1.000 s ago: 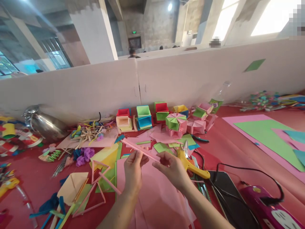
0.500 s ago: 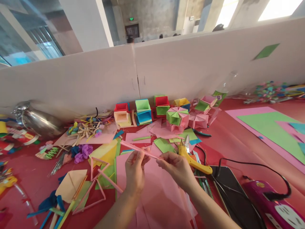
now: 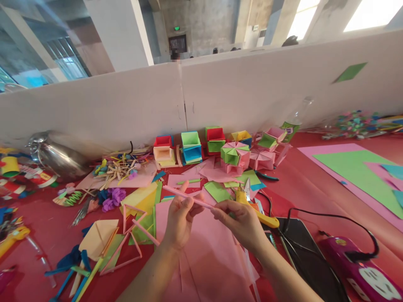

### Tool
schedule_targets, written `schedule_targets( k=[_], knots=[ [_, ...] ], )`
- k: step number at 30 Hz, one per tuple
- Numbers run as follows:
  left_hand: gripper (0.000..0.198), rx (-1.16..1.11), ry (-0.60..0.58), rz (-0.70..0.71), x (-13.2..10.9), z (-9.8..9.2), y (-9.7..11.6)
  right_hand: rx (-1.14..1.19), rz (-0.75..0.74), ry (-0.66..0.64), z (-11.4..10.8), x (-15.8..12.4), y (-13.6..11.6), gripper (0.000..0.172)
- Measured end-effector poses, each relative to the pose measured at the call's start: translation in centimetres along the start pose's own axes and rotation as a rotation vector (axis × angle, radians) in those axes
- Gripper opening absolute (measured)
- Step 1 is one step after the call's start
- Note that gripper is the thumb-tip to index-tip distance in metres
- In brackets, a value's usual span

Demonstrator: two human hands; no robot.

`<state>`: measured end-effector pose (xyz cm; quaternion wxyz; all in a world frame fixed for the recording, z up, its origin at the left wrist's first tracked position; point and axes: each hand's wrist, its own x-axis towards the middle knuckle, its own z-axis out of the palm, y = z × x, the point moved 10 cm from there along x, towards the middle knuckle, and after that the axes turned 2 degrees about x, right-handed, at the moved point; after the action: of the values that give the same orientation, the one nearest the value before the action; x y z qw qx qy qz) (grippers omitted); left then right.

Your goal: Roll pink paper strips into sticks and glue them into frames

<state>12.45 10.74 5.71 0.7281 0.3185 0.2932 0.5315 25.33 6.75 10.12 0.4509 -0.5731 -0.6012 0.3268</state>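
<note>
A thin pink paper strip (image 3: 171, 192) slants across the space between my hands, above a pink paper sheet (image 3: 204, 256). My left hand (image 3: 181, 218) grips it around the middle, with one finger raised. At the strip's right end, my right hand (image 3: 237, 218) pinches it between thumb and fingers. Bent pink strips (image 3: 136, 256) lie to the left of my left hand, beside yellow paper (image 3: 141, 201). Just behind my right hand are yellow-handled pliers (image 3: 267, 219).
Folded paper boxes (image 3: 191, 147) line the white partition (image 3: 252, 92). A metal jug (image 3: 61, 159) and wooden sticks (image 3: 121, 167) are at the left. At the right are a black phone (image 3: 304, 251), cables and a purple power strip (image 3: 362, 268).
My left hand has lifted a finger off the strip. Both hands still hold the strip in nearly the same place. The view has shifted slightly.
</note>
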Motion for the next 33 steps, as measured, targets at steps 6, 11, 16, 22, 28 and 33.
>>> schedule_targets(
  k=[6,11,16,22,28,33],
  knots=[
    [0.048,0.000,-0.072,0.010,0.1,0.3,0.4,-0.055,-0.032,-0.015,0.0,-0.3,-0.7,0.029],
    [0.034,0.047,-0.105,-0.010,0.2,0.1,0.5,-0.085,-0.028,-0.040,0.0,-0.4,-1.2,0.031],
    [0.031,0.079,-0.079,0.027,0.0,0.0,0.9,-0.015,-0.035,-0.028,0.3,-0.4,-1.8,0.022],
    [0.037,0.042,-0.121,0.029,-0.6,1.2,1.0,0.059,-0.030,0.076,0.1,-0.7,-2.0,0.018],
    [0.036,-0.042,-0.230,-0.056,-1.2,2.4,0.7,0.012,-0.052,0.107,-0.4,-1.5,-2.6,0.013],
    [0.024,-0.026,-0.303,-0.079,-1.7,2.8,0.9,-0.091,-0.094,0.112,-0.6,-2.1,-3.1,0.011]
  ],
)
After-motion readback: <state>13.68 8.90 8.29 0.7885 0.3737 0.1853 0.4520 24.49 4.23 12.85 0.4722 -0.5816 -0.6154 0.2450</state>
